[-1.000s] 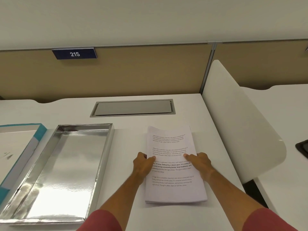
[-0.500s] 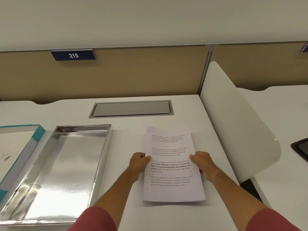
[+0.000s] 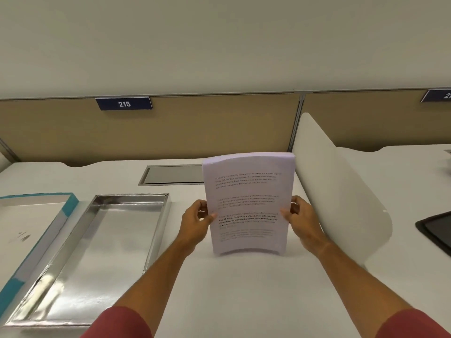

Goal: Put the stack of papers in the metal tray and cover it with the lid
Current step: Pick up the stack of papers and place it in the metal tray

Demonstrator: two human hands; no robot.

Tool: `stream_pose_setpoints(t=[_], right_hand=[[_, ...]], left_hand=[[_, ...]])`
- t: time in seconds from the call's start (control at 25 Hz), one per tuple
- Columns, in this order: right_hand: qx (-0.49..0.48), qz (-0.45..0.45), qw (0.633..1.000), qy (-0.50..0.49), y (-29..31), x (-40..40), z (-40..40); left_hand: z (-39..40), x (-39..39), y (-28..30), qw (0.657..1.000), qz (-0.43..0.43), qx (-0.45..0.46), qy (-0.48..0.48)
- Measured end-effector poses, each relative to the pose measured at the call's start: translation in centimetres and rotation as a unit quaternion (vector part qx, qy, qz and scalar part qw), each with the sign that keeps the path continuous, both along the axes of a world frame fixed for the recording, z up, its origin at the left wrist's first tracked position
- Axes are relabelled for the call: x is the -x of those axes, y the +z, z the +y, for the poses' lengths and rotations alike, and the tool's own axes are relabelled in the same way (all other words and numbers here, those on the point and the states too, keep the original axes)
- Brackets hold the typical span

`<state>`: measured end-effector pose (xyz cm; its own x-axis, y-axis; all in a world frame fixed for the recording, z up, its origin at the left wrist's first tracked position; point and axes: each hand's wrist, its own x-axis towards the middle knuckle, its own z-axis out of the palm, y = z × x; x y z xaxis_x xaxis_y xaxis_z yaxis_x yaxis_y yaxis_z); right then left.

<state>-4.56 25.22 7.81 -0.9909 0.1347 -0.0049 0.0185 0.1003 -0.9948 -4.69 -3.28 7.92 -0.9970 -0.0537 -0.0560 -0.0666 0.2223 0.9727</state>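
Note:
The stack of papers [image 3: 247,201], white with printed text, is held upright above the desk, slightly bowed. My left hand [image 3: 196,222] grips its left edge and my right hand [image 3: 302,219] grips its right edge. The shiny metal tray [image 3: 156,230] lies empty on the desk to the left of the papers. Further left, partly cut off by the frame, lies the lid [image 3: 69,207], white inside with a teal rim.
A white curved divider [image 3: 341,191] stands close on the right of the papers. A grey cable hatch [image 3: 170,175] is set in the white desk [image 3: 244,289] behind them. A tan partition with a "215" sign [image 3: 124,103] closes the back. A dark object [image 3: 436,228] sits at far right.
Both hands took the stack by its side edges and lifted it off the desk, tilting it upright. The view has shifted downward a little.

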Motion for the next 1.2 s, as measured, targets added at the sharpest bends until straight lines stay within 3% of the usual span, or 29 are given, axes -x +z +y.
stream_pose_setpoints(t=[0.28,0.68,0.92,1.2], right_hand=[[0.026,0.007,0.999,0.029,-0.1,-1.1,0.3],[0.093,0.07,0.993,0.012,3.3,0.0,-2.2],[0.056,0.074,0.995,-0.027,3.0,-0.2,-2.4],[0.032,0.068,0.997,0.001,2.5,-0.5,-2.7]], left_hand=[[0.3,-0.8,1.1,0.998,0.019,0.057,-0.011],[3.3,-0.5,4.0,0.993,0.046,-0.106,-0.017],[4.1,-1.4,4.0,0.992,0.061,-0.11,0.03],[3.4,-1.6,3.4,0.992,0.043,-0.113,0.03]])
